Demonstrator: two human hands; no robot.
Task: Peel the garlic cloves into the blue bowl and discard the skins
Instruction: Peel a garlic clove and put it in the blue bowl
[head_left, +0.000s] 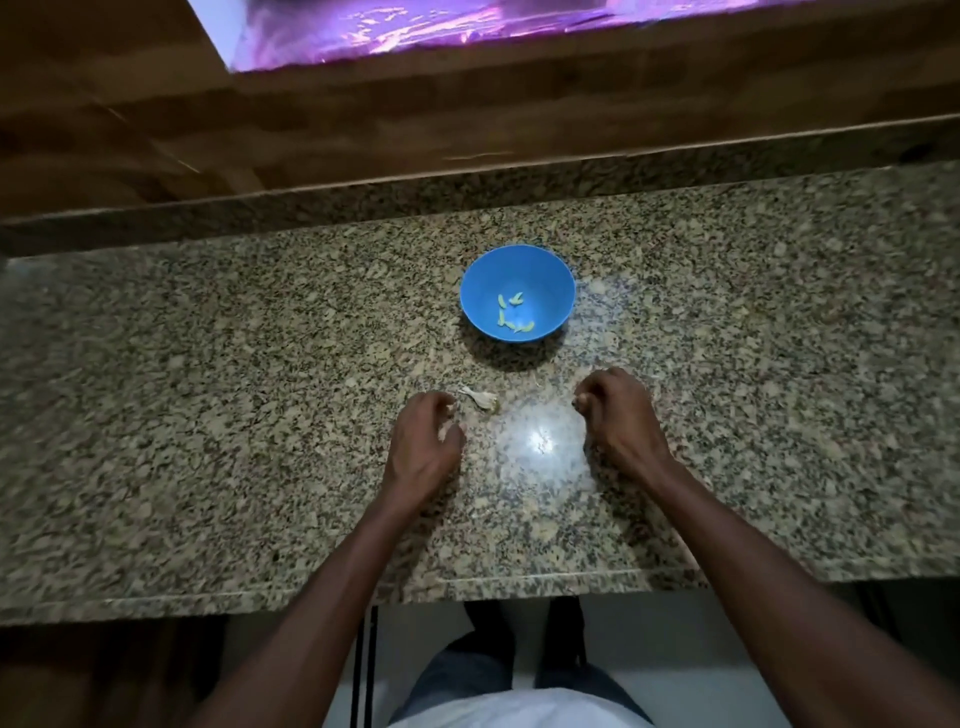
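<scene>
A blue bowl (540, 270) stands on the granite counter with several pale peeled garlic cloves (511, 314) on its bottom. Nearer me, a small pile of whitish garlic skins (480, 400) lies on the counter. My left hand (426, 441) hovers just left of the skins, fingers curled loosely and slightly apart, nothing visibly in it. My right hand (618, 410) rests to the right of the skins with fingers curled in a loose fist. Whether it holds a skin or a clove is hidden by the fingers.
The speckled granite counter (208, 415) runs wide to both sides, with its front edge (467, 584) close to my body. A wooden wall panel (363, 119) rises behind it. A bright light reflection (540, 441) sits between my hands.
</scene>
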